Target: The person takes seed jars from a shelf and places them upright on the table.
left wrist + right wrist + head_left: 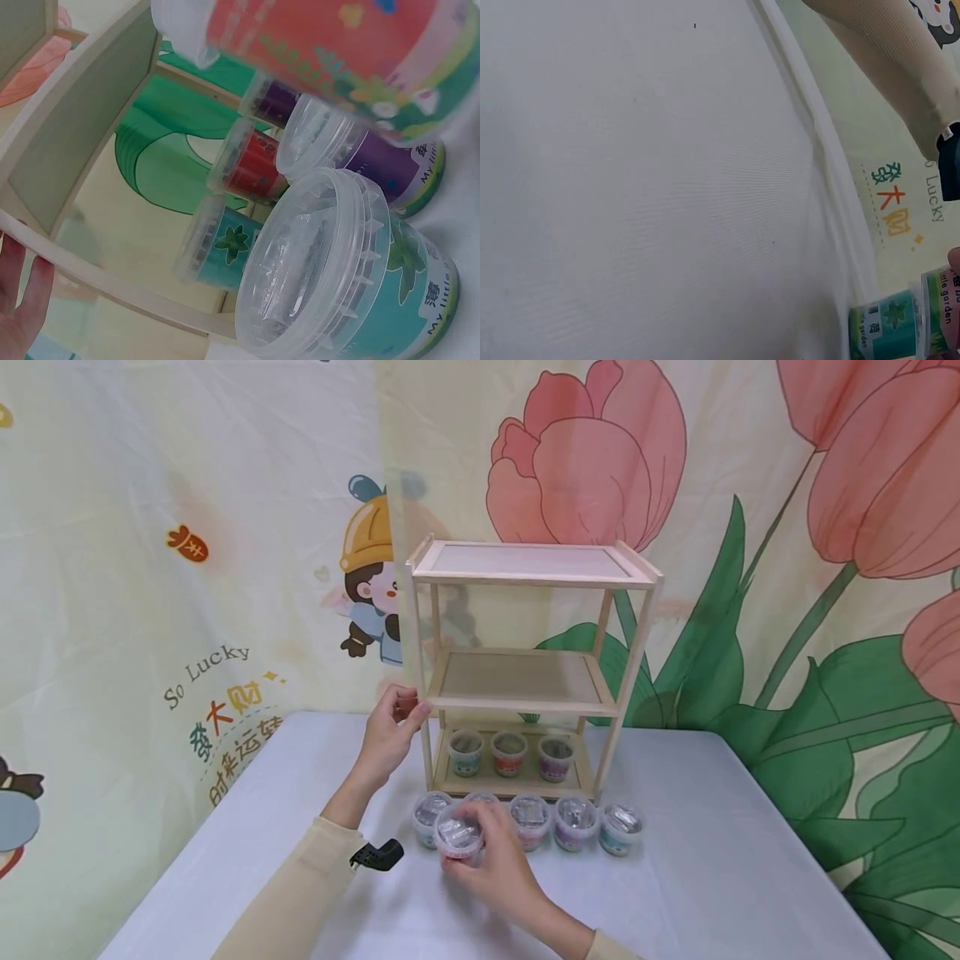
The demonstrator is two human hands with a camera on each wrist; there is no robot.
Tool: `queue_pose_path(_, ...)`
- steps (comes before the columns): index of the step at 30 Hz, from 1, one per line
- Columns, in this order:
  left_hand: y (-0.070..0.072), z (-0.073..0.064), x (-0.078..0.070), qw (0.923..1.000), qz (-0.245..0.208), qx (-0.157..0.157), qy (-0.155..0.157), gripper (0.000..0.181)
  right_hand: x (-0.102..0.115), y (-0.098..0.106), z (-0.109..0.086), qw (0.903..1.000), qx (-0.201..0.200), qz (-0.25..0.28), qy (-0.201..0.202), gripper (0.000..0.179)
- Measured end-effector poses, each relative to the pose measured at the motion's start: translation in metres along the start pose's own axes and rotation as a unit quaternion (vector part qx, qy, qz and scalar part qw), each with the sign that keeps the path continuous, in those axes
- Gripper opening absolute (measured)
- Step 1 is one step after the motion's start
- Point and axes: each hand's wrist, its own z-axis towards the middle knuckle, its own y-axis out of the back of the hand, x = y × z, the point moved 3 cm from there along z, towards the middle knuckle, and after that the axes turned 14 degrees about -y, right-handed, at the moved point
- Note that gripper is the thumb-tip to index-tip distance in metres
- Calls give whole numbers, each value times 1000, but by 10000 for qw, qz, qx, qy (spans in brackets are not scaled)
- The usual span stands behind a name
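Note:
My right hand (498, 860) grips a clear-lidded plastic tub (457, 833) with a red-pink label, raised over the left end of a row of tubs. In the left wrist view this red tub (352, 60) looms blurred at the upper right. My left hand (390, 731) holds the left front post of a three-tier wooden rack (521, 704), thumb at middle-shelf height. Its fingers (30, 300) show against the post in the left wrist view. On the bottom shelf stand a teal tub (467, 764), a red tub (509, 766) and a purple tub (556, 768).
Before the rack, several lidded tubs line up on the white-covered table (675, 877), among them a purple tub (576, 835) and a teal tub (618, 839). One tub (480, 797) is partly hidden behind my right hand. A printed curtain (225, 527) hangs behind the table.

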Motion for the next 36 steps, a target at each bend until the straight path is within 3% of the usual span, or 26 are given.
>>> queue_pose_path(11, -1, -1, 1, 10000, -40, -14, -20, 35, -5, -17, -9, 9992, 317, -232, 6, 59)
queue_pose_path(20, -4, 0, 0, 9999, -48, -18, -130, 33, -16, -29, -13, 9985, 190, -491, 173, 59)
queue_pose_path(26, -4, 1, 0, 9999, -77, -30, -114, 33, -18, -30, -13, 9979, 347, -529, 131, 61)
queue_pose_path(31, -3, 0, 0, 9999, -66, -21, -79, 33, -13, -21, -14, 9913, 1027, -824, -39, 67)
queue_pose_path(36, 0, 1, 1, 10000, -16, -11, -77, 33, 3, 6, -8, 9667, 2295, -1121, 156, 72)
